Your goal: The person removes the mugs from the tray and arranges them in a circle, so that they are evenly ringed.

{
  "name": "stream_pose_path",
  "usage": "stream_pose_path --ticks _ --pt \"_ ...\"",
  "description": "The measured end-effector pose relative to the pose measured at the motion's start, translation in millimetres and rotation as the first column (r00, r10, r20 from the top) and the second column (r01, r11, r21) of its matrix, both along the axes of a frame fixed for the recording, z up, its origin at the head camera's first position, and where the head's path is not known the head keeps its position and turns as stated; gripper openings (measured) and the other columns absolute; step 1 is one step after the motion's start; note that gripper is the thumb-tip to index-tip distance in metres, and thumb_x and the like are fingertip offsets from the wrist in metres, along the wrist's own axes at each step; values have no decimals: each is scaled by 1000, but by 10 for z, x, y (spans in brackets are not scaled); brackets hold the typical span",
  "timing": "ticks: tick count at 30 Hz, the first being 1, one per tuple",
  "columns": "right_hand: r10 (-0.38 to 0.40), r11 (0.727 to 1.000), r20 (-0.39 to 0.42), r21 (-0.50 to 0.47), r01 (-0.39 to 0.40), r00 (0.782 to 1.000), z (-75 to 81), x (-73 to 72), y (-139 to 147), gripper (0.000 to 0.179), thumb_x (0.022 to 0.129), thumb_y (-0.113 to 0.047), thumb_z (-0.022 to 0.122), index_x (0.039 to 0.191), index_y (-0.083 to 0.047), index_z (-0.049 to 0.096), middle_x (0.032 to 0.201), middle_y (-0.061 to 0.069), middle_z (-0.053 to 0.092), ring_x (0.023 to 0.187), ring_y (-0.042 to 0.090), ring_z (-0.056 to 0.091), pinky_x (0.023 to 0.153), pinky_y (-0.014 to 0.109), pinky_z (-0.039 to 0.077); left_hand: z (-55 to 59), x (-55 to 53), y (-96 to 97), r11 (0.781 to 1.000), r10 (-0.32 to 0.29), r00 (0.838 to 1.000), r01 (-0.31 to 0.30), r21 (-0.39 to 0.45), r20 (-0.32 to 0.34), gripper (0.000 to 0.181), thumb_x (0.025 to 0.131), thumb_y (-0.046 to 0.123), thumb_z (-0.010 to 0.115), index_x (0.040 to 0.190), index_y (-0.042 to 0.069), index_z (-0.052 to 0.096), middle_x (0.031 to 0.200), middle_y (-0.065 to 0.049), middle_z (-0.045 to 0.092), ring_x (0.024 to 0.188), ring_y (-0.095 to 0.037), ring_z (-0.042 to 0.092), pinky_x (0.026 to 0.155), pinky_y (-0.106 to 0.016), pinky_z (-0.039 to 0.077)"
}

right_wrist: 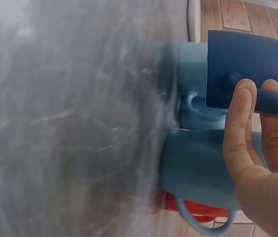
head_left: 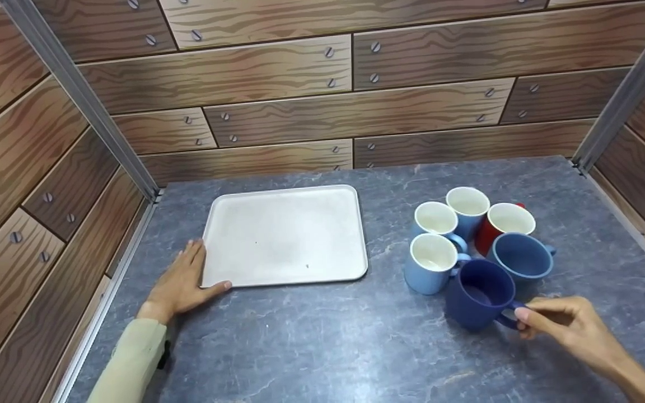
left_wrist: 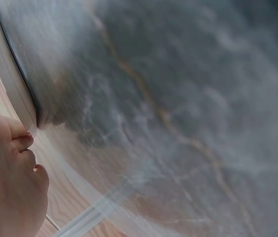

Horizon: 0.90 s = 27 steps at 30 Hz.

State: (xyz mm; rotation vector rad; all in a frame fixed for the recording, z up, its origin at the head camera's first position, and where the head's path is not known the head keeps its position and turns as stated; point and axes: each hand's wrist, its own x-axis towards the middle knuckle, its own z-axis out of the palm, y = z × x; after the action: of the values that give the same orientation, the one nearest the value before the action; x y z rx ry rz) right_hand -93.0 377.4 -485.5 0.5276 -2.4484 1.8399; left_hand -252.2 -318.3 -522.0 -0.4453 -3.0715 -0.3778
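My right hand (head_left: 577, 330) pinches the handle of a dark blue mug (head_left: 475, 302) between thumb and fingers. In the right wrist view the base of this dark blue mug (right_wrist: 250, 64) hangs off the tabletop. Close behind it stand two light blue mugs with white insides, one a light blue mug (head_left: 428, 268) at the front. A medium blue mug (head_left: 524, 271) and a red mug (head_left: 487, 235) are to its right and rear. At the left, my left hand (head_left: 180, 282) rests against the near left corner of a white tray (head_left: 286, 238), fingers along its side and thumb at its front edge.
Another light blue mug (head_left: 470, 221) stands at the back of the group. The grey marbled table (head_left: 300, 341) is bounded by a wood-patterned back wall (head_left: 277, 84) and side walls. Metal posts (head_left: 84, 95) stand at the corners.
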Motion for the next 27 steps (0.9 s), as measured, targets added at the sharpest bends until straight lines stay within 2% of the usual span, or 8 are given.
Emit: stream_pose_path --ticks 5,14,20,27 --pt "-65 995 49 75 62 997 -52 -33 -5 15 101 11 62 105 16 75 84 16 76 71 17 75 67 34 66 6 1 -3 1000 2 1000 -2 5 -6 121 91 78 62 166 -9 23 174 -29 22 164 -47 16 134 -57 18" --pt "-70 997 66 36 67 995 -147 -106 14 16 102 11 61 107 17 75 85 11 78 74 17 78 69 33 66 -10 7 -11 1000 -2 1000 2 17 -5 121 92 77 63 166 -9 21 175 -28 21 164 -46 14 135 -56 16" --pt "-130 989 96 84 122 987 -166 -140 -11 16 103 6 64 107 16 75 84 10 79 73 18 78 69 34 66 -6 3 -14 1000 2 1000 -2 13 -3 122 92 78 62 166 -8 21 175 -28 20 164 -45 15 135 -56 16" --pt "-153 984 125 112 140 980 -181 -156 -22 20 104 1 65 110 18 74 86 13 80 74 19 79 71 35 67 -5 14 -4 1000 3 1000 -3 24 0 122 91 78 62 167 -8 21 175 -28 20 164 -46 15 134 -58 17"
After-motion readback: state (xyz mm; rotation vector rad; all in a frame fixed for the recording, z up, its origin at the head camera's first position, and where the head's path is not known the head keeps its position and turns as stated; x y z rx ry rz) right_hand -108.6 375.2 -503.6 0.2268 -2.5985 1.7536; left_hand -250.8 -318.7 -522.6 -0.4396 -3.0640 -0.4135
